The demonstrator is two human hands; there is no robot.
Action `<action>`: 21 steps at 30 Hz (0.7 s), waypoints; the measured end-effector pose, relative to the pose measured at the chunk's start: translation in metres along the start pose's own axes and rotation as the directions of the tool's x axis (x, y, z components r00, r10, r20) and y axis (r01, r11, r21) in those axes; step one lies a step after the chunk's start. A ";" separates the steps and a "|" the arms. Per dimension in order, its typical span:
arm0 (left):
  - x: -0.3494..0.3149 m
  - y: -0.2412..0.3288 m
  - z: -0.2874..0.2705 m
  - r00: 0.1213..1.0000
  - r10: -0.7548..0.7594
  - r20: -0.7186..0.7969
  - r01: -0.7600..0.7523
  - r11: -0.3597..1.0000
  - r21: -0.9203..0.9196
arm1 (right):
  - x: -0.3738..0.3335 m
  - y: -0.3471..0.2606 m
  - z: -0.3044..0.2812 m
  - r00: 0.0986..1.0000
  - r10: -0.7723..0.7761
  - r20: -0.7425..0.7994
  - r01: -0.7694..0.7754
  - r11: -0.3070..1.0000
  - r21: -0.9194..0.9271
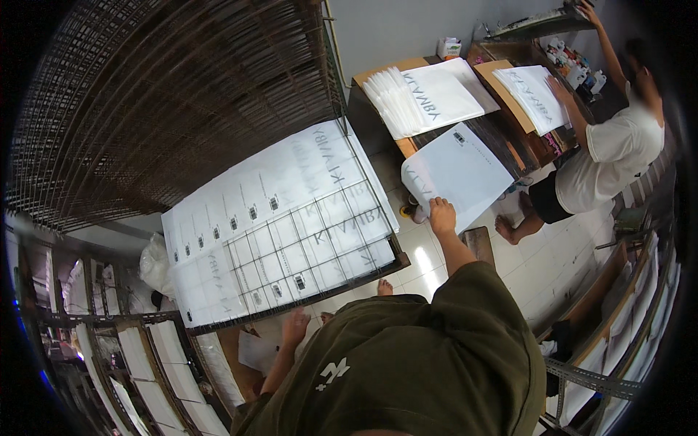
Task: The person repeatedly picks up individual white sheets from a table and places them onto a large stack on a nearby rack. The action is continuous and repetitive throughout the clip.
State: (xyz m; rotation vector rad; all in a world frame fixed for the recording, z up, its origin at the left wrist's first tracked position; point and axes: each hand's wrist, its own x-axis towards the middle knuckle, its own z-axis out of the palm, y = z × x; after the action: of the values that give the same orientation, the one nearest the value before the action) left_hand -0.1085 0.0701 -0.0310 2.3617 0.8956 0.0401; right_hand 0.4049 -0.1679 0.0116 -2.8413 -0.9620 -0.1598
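My right hand [442, 216] pinches the near edge of a printed translucent white plastic sheet [465, 174]. The sheet hangs out flat in front of the work table, its left edge curling. Low by the near edge of a wire drying rack [320, 285] is my left hand [294, 327], blurred, its fingers not clear enough to read. Rows of similar printed sheets [218, 269] lie overlapping on the rack's lowered shelf. More wire shelves [189, 80] of the rack are raised above them.
A dark work table [429, 138] bears a stack of printed sheets [447, 91]. At the right a co-worker [611, 149] rests one hand on another stack [534, 94] and raises the other to a frame [534, 25]. Loaded shelves stand at lower left [171, 356] and lower right [618, 320].
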 end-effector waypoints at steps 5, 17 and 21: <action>0.104 0.189 -0.083 0.915 0.398 -0.062 -0.391 0.915 0.098 | 0.006 -0.030 -0.066 0.984 -0.181 0.004 0.177 0.970 0.168; 0.187 0.374 -0.125 0.748 0.664 0.019 -0.660 0.746 -0.085 | 0.002 -0.120 -0.292 0.743 -0.568 -0.355 0.626 0.776 0.070; 0.176 0.349 -0.154 0.829 0.460 -0.318 -0.555 0.751 -0.359 | -0.012 -0.152 -0.283 0.773 -0.136 -0.619 0.400 0.862 0.312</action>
State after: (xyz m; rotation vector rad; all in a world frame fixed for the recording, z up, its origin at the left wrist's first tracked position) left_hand 0.1982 0.0539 0.2556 2.1128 0.2471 0.6610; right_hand 0.2871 -0.1019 0.3029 -2.0291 -1.0873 -0.7093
